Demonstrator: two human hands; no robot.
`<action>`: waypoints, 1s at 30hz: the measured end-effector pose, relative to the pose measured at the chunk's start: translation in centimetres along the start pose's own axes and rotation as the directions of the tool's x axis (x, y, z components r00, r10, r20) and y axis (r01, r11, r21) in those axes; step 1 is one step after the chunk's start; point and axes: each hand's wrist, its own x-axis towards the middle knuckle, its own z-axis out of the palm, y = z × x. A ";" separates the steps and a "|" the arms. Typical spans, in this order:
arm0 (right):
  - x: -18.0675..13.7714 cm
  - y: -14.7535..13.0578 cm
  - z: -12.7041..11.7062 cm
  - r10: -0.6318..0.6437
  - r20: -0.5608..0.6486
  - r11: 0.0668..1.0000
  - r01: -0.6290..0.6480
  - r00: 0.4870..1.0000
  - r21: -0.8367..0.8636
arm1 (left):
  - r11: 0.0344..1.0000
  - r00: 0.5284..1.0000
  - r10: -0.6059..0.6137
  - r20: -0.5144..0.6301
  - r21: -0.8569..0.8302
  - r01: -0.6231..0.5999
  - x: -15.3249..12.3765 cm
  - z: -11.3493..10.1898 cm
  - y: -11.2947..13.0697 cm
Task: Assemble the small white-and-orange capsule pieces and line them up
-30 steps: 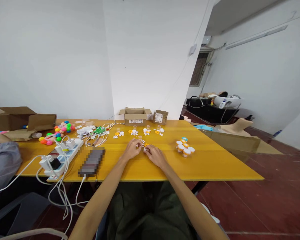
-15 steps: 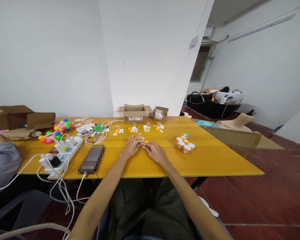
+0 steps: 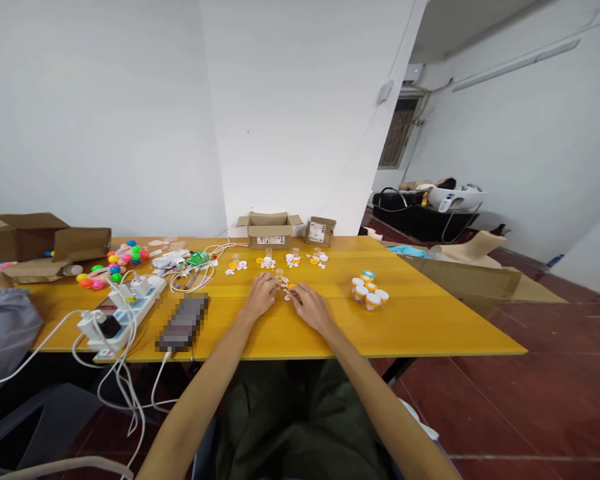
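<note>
My left hand (image 3: 261,297) and my right hand (image 3: 309,308) rest close together on the yellow table (image 3: 430,320), fingers curled over a small heap of white and orange pieces (image 3: 286,288). Both hands pinch at these bits; what each holds is too small to name. A small clear vial (image 3: 279,273) stands just beyond my fingertips. To the right sits a cluster of small jars with white and orange lids (image 3: 369,292). Several more groups of white and orange pieces with vials (image 3: 275,261) lie in a row farther back.
Two open cardboard boxes (image 3: 270,230) stand at the far edge. A power strip with chargers and cables (image 3: 123,310) and a blurred dark device (image 3: 183,323) lie left. Coloured balls (image 3: 117,260) and another box (image 3: 40,240) are farther left. Another person's sleeve (image 3: 5,327) shows at the left edge.
My hands have stayed over the same small heap, with only slight finger movement. The view has shifted a little.
</note>
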 end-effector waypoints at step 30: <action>-0.1 -0.7 0.1 0.048 0.058 0.987 -0.038 0.997 -0.154 | 0.999 0.992 -0.017 0.124 0.037 0.013 -0.5 -0.5 0.9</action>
